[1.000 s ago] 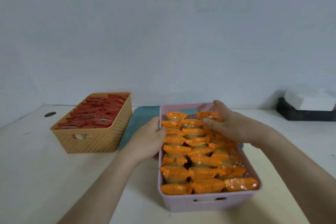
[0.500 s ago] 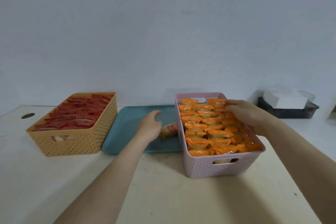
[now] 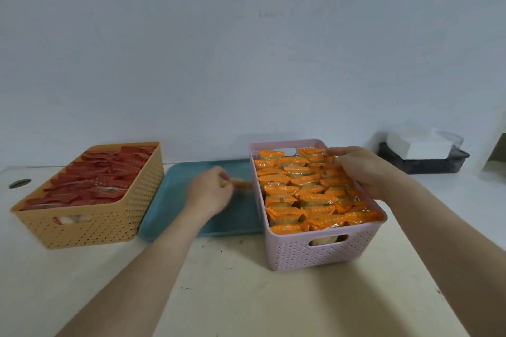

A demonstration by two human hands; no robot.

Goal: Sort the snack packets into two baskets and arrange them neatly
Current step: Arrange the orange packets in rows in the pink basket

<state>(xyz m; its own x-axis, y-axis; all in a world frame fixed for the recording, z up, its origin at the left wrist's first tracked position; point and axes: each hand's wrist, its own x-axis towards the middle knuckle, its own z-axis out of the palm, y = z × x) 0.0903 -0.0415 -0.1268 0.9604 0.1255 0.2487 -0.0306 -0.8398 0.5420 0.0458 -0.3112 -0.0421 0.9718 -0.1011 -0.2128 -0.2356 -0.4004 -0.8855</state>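
Tan perforated basket (image 3: 109, 227) at 9 o'clock, packed with red packets (image 3: 101, 180) in overlapping rows. Pink perforated basket (image 3: 315, 254) at 3 o'clock, brimful of overlapping orange packets (image 3: 301, 194). Loose packet (image 3: 242, 184), blurred, just at its 9 o'clock.

The left basket (image 3: 109, 224) was tan, pierced all over with a fine grid of dots. Its red packets (image 3: 101, 180) bore pale speckled edges. The right basket (image 3: 315, 252) was pale pink with the same dotted lattice, and its orange packets (image 3: 301, 194) had pale-dotted bands. Between them lay a teal tray (image 3: 178, 180), and over it a blurred loose packet (image 3: 242, 184) showed orange. The surface (image 3: 246, 295) was cream and the wall (image 3: 246, 49) pale blue-grey.
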